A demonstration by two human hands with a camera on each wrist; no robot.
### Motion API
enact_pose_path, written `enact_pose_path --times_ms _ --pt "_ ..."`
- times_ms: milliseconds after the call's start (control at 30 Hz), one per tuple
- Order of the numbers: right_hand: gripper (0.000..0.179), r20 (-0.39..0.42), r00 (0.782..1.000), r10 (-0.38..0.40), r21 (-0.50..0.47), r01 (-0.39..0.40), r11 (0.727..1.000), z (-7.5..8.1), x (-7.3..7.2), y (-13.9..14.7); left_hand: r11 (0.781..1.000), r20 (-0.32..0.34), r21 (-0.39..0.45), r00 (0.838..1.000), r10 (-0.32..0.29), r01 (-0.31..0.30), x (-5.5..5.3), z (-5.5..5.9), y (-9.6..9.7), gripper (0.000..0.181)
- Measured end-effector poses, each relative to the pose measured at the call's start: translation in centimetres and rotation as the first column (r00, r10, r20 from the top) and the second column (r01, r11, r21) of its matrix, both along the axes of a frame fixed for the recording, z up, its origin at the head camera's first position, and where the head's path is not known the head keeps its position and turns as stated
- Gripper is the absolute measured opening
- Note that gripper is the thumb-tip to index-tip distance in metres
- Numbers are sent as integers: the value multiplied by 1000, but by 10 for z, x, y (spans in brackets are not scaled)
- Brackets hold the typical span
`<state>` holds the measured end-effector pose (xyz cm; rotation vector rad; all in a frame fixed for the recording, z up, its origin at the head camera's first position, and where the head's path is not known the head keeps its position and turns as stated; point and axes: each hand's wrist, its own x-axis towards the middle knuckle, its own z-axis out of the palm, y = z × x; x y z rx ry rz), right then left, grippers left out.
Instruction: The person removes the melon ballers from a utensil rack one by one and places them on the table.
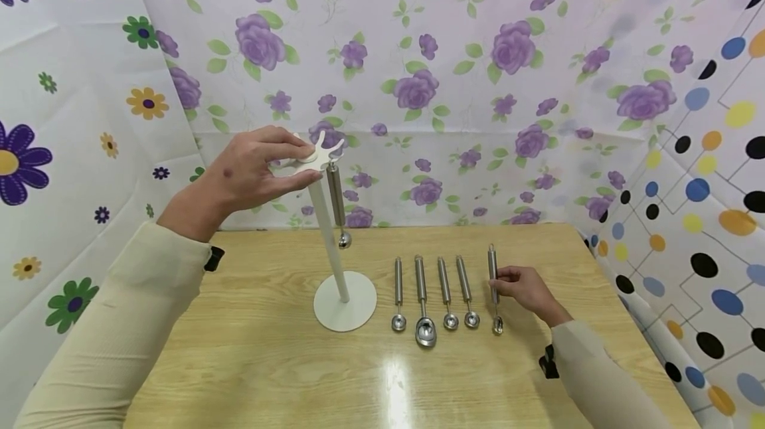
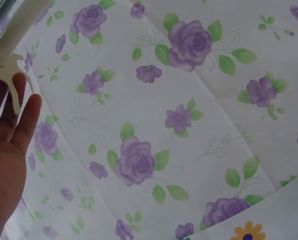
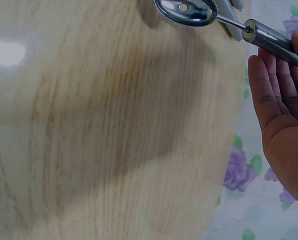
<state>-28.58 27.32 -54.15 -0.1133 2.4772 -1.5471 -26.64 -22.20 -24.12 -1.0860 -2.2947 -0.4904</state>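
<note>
On the left, my left hand (image 1: 254, 167) grips the pronged top of a white utensil stand (image 1: 326, 226). A melon baller (image 1: 337, 196) with a steel handle hangs from one prong, scoop down. In the left wrist view, the fingers (image 2: 26, 112) lie against the prongs. Over at the right, my right hand (image 1: 528, 291) pinches the steel handle of an oval melon baller (image 1: 493, 269) between thumb and fingers. Its scoop with a small hole shows in the right wrist view, where the hand (image 3: 289, 107) holds the handle (image 3: 271, 39).
Between stand and right hand lie a melon baller (image 1: 398, 283), a larger oval scoop (image 1: 421, 283) and two more melon ballers, handles pointing away. The stand's round base (image 1: 358, 309) rests on the wooden table (image 1: 269, 349). Flowered cloth (image 1: 370, 90) hangs behind the table.
</note>
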Motion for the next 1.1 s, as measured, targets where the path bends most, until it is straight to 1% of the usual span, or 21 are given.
enact_pose_path --times_ms 100,233,367,567,667,733,833,867,967,1100 --pt "38 0 1000 -23 0 23 1000 -8 0 -1 1000 7 -2 1000 2 -2 0 -1 0 40" --pt "38 14 999 -46 20 46 999 -16 -2 -3 1000 2 2 1000 -8 8 -1 0 -1 41" --pt "36 16 999 -46 54 45 998 -23 -5 -4 1000 -6 7 1000 -15 15 -1 -1 0 40" --pt "38 15 1000 -25 107 24 994 -31 -14 -5 1000 1 4 1000 6 -6 0 -1 0 40" --pt "38 13 999 -30 143 28 989 -33 -17 -6 1000 -8 6 1000 0 0 0 -1 -1 40" --pt "38 19 999 -47 165 43 985 -34 -18 -7 1000 -16 8 1000 -8 9 -1 -1 -1 40" --pt "38 39 996 -80 172 72 983 -34 -19 -9 1000 -19 12 1000 -19 19 -1 -1 -1 39" --pt "38 41 996 -79 173 71 982 -34 -19 -10 1000 -19 13 1000 -21 21 -1 -1 -1 39" --pt "37 29 995 -91 204 83 975 -34 -21 -13 1000 -23 16 999 -22 23 -2 -2 -2 39" --pt "36 18 996 -89 255 81 963 -33 -24 -14 999 -32 21 999 -27 27 -2 -3 -1 40"
